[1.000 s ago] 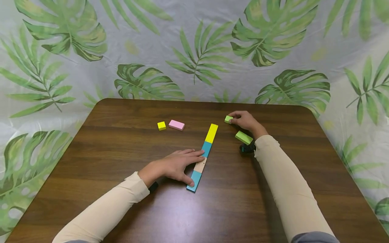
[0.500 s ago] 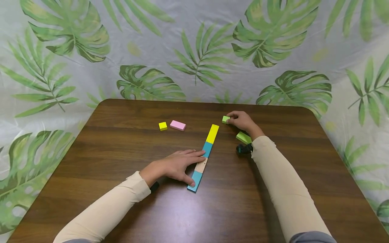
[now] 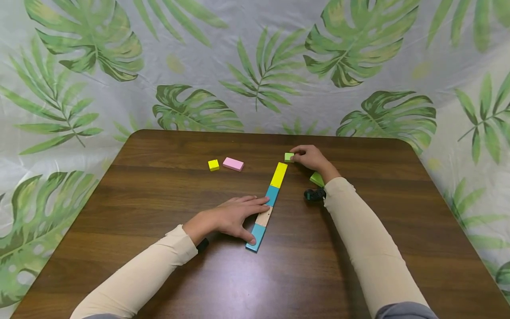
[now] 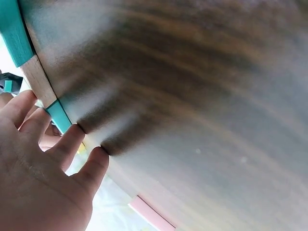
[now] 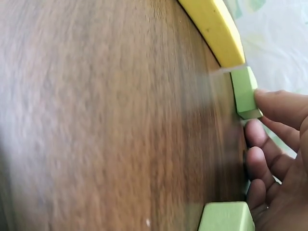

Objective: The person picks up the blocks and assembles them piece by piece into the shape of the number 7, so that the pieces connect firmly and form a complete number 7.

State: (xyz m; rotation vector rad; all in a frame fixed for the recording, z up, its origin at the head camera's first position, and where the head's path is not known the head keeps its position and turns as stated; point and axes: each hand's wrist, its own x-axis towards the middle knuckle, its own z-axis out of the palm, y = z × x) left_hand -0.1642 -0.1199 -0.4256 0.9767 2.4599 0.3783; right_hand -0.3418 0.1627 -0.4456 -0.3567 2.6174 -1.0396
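Note:
A row of flat blocks runs away from me on the table: a near blue block (image 3: 256,237), a bare-wood block (image 3: 264,217), a second blue block (image 3: 272,195) and a yellow block (image 3: 279,175) at the far end. My left hand (image 3: 233,217) rests on the row with fingers spread, thumb on the near blue block and fingertips by the wood and second blue ones. With thumb and fingers my right hand (image 3: 312,158) pinches a small light-green block (image 5: 245,91), close beside the yellow block's far end.
A small yellow block (image 3: 213,165) and a pink block (image 3: 233,164) lie at the back left of the wooden table (image 3: 159,186). A longer green block (image 3: 317,179) lies partly hidden under my right wrist. Behind the table hangs a leaf-patterned sheet (image 3: 191,66).
My right hand has moved left with the small light-green block, bringing it up to the yellow end of the row. The left hand has stayed in place.

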